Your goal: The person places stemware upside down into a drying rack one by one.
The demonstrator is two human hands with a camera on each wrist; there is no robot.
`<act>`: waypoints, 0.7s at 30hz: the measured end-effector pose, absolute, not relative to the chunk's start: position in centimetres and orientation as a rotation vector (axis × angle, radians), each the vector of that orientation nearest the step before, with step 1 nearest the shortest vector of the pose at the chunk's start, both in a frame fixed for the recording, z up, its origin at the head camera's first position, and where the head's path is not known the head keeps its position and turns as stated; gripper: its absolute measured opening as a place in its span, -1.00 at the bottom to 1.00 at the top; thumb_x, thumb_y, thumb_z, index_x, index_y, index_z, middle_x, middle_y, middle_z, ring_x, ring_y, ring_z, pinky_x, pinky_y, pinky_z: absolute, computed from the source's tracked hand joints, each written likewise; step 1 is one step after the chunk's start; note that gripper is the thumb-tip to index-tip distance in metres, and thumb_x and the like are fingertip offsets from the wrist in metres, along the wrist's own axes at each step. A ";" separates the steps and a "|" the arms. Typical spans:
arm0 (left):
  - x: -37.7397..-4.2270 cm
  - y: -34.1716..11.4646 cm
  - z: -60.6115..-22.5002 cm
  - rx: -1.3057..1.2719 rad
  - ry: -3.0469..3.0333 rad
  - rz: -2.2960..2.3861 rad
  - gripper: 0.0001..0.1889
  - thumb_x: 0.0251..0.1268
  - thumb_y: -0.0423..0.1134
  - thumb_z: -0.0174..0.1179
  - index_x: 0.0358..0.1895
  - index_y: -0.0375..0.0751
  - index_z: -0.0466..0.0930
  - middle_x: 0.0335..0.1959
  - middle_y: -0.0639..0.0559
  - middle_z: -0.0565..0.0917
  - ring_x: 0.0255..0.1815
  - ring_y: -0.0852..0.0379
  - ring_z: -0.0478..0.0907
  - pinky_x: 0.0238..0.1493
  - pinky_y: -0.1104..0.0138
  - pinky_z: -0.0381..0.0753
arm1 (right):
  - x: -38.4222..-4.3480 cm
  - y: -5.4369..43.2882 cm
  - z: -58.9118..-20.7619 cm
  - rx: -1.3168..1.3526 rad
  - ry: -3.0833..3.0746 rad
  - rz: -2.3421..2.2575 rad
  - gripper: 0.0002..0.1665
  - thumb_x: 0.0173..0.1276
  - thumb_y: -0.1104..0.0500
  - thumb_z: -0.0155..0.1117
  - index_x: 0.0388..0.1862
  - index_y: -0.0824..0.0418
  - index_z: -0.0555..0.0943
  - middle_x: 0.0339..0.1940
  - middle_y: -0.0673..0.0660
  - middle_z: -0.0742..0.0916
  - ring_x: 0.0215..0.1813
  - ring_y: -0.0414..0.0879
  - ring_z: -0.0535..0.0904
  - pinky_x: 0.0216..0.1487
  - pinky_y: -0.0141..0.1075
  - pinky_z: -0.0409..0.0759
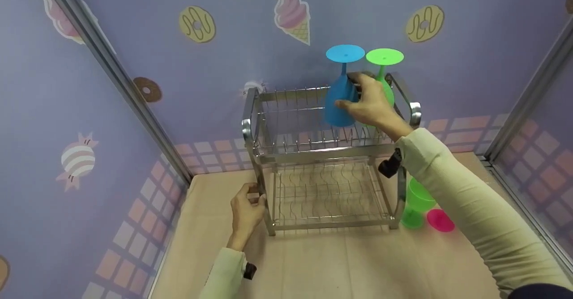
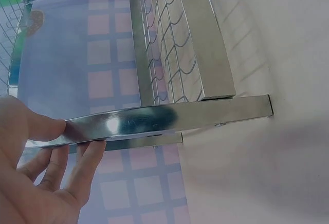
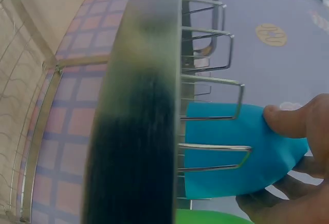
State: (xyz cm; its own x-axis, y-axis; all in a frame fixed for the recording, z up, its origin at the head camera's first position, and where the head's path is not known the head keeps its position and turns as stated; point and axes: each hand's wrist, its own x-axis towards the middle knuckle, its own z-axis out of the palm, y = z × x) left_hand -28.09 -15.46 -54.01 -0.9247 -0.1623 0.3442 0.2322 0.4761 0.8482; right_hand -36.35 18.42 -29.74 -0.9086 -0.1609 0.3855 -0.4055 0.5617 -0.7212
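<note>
A blue plastic goblet (image 1: 340,104) stands upside down on the upper tier of a two-tier metal dish rack (image 1: 309,155), its round foot uppermost. My right hand (image 1: 369,100) grips its bowl, thumb on the near side and fingers behind. In the right wrist view the goblet's rim sits among the upright wire loops (image 3: 216,116). Right beside it, partly behind my hand, a green goblet (image 1: 386,57) is also upside down. My left hand (image 1: 247,209) pinches the rack's front left leg (image 2: 123,124) between thumb and fingers.
On the table by the rack's right side are another green goblet (image 1: 420,196) and a pink round foot (image 1: 441,220), partly covered by my right sleeve. Patterned walls (image 1: 224,66) enclose the back and sides. The lower tier (image 1: 331,191) shows bare wavy wires.
</note>
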 end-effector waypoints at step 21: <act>-28.0 -15.0 -54.2 -0.040 -2.337 -1.401 -0.67 0.32 -0.57 0.34 0.14 -0.41 0.65 -0.03 -0.30 0.76 -0.09 -0.21 0.82 -0.10 0.09 0.89 | -37.0 17.2 -31.2 0.417 -2.590 1.176 -0.12 0.44 0.25 0.44 0.61 0.45 0.26 0.50 0.49 0.49 0.55 0.40 0.44 0.53 0.29 0.48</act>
